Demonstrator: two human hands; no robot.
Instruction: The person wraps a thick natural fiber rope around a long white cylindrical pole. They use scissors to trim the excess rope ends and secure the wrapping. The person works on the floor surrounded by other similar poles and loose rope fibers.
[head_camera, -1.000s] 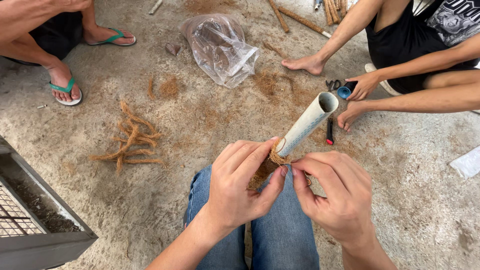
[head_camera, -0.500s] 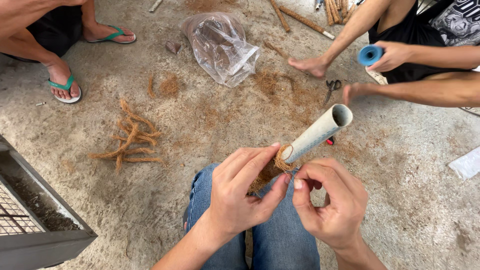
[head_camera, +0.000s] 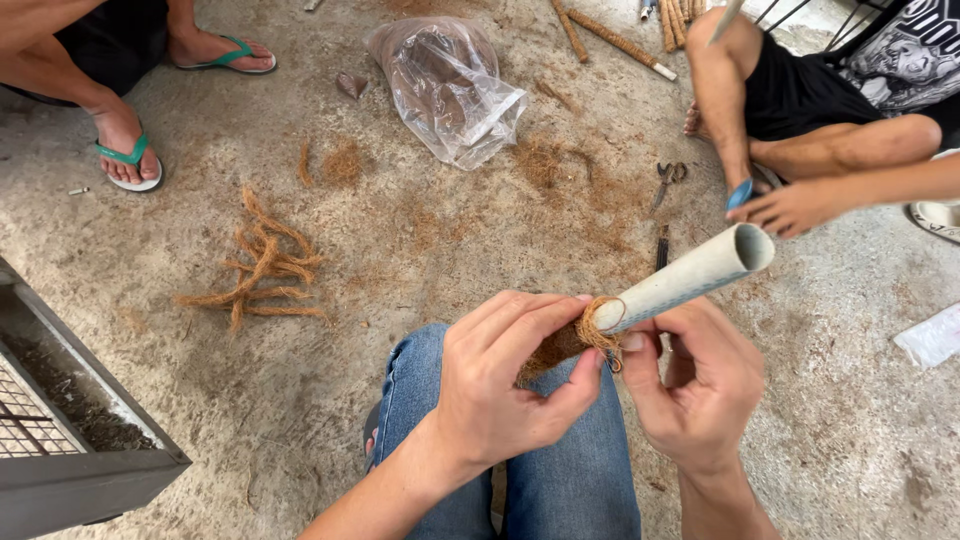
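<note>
My left hand (head_camera: 505, 375) grips the brown fibre-wrapped lower part of a pale grey pipe (head_camera: 690, 275) that points up and to the right over my jeans-clad knees. My right hand (head_camera: 695, 385) sits just under the pipe and pinches a thin coir rope (head_camera: 600, 325) looped around it where the wrapping ends. The pipe's bare open end is at the upper right.
A pile of coir strands (head_camera: 260, 270) lies on the concrete at left, a clear plastic bag (head_camera: 450, 85) further back. Scissors (head_camera: 665, 180) lie near another person's hand (head_camera: 790, 205) at right. A dark metal crate (head_camera: 60, 430) stands at lower left; a sandalled foot (head_camera: 125, 150) is upper left.
The pipe has swung rightward and tilted lower. The other person's hand with the blue object has come down from chest height to beside their shin.
</note>
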